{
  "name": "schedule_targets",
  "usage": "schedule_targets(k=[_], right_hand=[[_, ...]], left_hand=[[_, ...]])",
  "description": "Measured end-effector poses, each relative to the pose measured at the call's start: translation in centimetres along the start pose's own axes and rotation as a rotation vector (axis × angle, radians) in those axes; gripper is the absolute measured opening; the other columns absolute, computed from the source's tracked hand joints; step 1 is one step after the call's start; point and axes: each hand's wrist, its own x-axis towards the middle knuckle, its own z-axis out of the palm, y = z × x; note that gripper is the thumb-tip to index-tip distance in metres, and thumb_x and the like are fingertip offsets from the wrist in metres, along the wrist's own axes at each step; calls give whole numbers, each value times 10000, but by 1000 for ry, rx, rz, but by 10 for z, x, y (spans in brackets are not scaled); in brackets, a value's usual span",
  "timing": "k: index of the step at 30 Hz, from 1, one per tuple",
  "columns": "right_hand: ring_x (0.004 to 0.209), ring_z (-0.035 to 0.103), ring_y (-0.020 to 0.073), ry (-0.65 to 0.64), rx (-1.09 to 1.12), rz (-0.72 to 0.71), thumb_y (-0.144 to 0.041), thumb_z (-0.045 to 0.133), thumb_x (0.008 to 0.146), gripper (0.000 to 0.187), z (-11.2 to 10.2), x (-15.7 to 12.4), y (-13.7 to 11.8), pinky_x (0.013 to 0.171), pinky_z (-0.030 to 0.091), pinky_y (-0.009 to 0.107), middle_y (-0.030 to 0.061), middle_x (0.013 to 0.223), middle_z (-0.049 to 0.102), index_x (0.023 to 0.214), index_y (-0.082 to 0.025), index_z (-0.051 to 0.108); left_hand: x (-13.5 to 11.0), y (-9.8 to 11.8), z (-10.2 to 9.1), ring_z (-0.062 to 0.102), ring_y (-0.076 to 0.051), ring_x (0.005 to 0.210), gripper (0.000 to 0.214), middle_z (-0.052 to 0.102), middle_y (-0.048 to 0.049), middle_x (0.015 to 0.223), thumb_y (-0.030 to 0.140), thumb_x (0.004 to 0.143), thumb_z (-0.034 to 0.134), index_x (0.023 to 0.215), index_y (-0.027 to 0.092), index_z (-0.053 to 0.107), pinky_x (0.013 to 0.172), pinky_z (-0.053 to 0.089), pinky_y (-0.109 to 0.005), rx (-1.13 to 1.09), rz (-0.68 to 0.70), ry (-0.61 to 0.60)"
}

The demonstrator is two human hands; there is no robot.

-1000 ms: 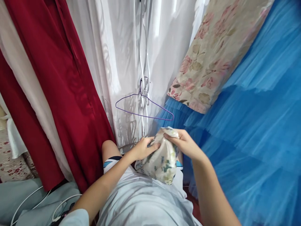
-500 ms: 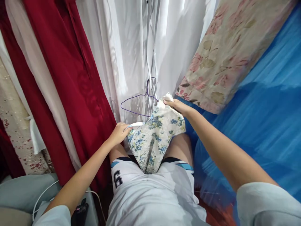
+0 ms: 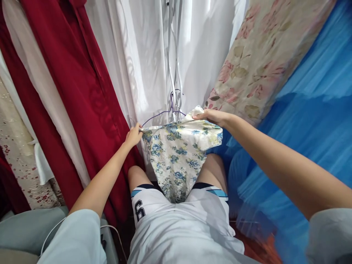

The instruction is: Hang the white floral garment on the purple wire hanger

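A white garment with blue flowers [image 3: 177, 156] hangs stretched between my two hands, just in front of my knees. My left hand [image 3: 134, 135] pinches its left top corner. My right hand [image 3: 211, 116] grips the right top corner, a little higher. Behind the cloth's upper edge a thin purple wire hanger [image 3: 165, 113] hangs from white straps, partly hidden by the garment. The lower end of the garment drops between my legs.
A dark red dress [image 3: 79, 84] and white sheer fabric [image 3: 143, 55] hang ahead. A beige rose-patterned cloth [image 3: 255, 62] and blue tulle [image 3: 310, 121] fill the right. White cables [image 3: 52, 231] lie on a grey surface at lower left.
The bundled garment has been pulled open and lifted. My left hand went left and up, my right hand rose toward the hanger, spreading the cloth wide.
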Motion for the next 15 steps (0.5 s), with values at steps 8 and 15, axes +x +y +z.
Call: schedule_targets(k=[8,15], right_hand=[[690,711,306,-47,91,-9,-326,759,716,212,8,1,10,652,586,439,154,811,759,841,-159,723],[697,701,337,15,62,35,-359,764,710,256,5,-6,0,667,564,494,180,829,752,851,-146,748]], left_hand=[[29,1,11,586,-287,973,131,658,-85,868,174,814,506,864,221,617,898,423,-405,-116,-64,-9],[54,15,-7,590,-218,944,320,666,-77,947,113,749,419,957,159,658,854,434,-305,-380,-79,141]])
